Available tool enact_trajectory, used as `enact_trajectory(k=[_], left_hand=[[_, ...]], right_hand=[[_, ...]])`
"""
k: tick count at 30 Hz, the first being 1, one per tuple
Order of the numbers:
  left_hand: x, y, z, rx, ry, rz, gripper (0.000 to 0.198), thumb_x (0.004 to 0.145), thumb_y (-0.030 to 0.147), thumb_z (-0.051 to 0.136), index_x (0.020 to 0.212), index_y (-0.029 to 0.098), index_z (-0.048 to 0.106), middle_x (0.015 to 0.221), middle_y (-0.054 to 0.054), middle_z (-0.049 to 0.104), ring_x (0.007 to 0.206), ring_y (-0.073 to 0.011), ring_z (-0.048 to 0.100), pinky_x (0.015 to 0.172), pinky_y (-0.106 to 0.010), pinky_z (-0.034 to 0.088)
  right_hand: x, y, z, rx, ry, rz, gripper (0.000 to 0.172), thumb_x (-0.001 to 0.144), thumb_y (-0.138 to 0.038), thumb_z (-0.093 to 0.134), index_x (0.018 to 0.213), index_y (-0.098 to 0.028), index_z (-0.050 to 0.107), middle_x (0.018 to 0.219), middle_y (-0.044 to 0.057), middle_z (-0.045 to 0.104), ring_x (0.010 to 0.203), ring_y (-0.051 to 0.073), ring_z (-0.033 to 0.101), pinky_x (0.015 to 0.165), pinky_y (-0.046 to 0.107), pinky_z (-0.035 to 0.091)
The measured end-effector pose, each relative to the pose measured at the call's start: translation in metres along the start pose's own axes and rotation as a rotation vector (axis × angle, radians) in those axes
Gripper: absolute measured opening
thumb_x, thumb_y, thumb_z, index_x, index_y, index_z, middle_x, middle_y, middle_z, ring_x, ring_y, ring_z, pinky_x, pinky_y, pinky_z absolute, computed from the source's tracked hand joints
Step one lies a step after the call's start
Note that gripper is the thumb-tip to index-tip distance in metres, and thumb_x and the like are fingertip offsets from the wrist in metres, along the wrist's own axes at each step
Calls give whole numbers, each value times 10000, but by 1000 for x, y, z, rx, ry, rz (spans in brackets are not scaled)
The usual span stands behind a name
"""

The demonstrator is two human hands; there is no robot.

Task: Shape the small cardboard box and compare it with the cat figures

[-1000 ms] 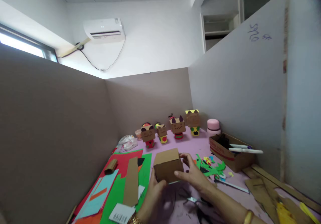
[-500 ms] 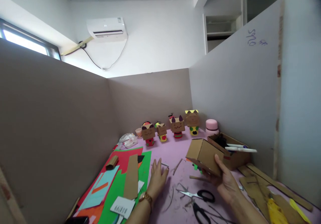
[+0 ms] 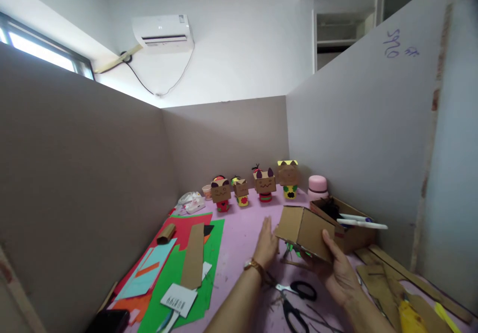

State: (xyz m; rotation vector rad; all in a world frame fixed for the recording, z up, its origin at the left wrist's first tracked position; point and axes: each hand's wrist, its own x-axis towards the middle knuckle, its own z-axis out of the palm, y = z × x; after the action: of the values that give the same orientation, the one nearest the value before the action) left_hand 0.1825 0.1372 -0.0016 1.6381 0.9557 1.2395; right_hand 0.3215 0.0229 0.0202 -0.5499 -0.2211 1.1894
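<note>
My right hand (image 3: 338,273) grips a small brown cardboard box (image 3: 304,231) from below, thumb on its near face, holding it tilted above the pink tabletop (image 3: 246,231). My left hand (image 3: 267,243), with a gold watch at the wrist, reaches forward with fingers stretched flat, its fingertips close to the box's left edge. It holds nothing. Under the box lie green paper scraps (image 3: 295,250).
Several cardboard-headed figures (image 3: 265,183) stand along the back wall beside a pink lidded jar (image 3: 317,186). An open cardboard carton (image 3: 345,223) with pens sits at right. Scissors (image 3: 295,289) lie near my wrists. Coloured paper sheets (image 3: 179,268) and a cardboard strip (image 3: 193,256) cover the left.
My left hand has moved from the table near the green paper forward and right, up to the box. The right hand keeps the box nearly in place.
</note>
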Motion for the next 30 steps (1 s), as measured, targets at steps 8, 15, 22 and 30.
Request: enact_trajectory(k=[8,15,22,30], left_hand=[[-77,22,-64,375,-29,-315,591,819,343,627,1327,85,469,1540,-196,272,1452,-312,102,1159,-530,-26],[-122,41,-53,213,-91,-277,738,868,532,358,1436,64,305,1548,-137,283,1430,-231,242,1175,-387,169],[-143,18,-111,269,250,-109,528,883,439,349,1290,122,458,1413,-169,468,1335,-252,384,1137,-421,250],[-143,-9,-114,316,361,57,429,872,403,394,1135,138,604,1253,-174,603,1220,-282,510,1080,-474,326]], right_hand=[[6,9,-4,-27,-16,-3,485,569,-338,880,996,-302,653,848,-106,748,772,183,696,683,346,614],[1,10,-6,-193,-105,-30,592,576,-394,862,1085,-312,572,893,-99,730,830,211,690,682,362,593],[16,51,17,-509,-448,7,593,656,-106,806,1179,-201,544,1090,42,671,935,239,658,797,397,536],[49,112,49,-766,-773,-77,387,892,-272,629,1256,-192,524,1294,87,544,1145,278,545,950,529,430]])
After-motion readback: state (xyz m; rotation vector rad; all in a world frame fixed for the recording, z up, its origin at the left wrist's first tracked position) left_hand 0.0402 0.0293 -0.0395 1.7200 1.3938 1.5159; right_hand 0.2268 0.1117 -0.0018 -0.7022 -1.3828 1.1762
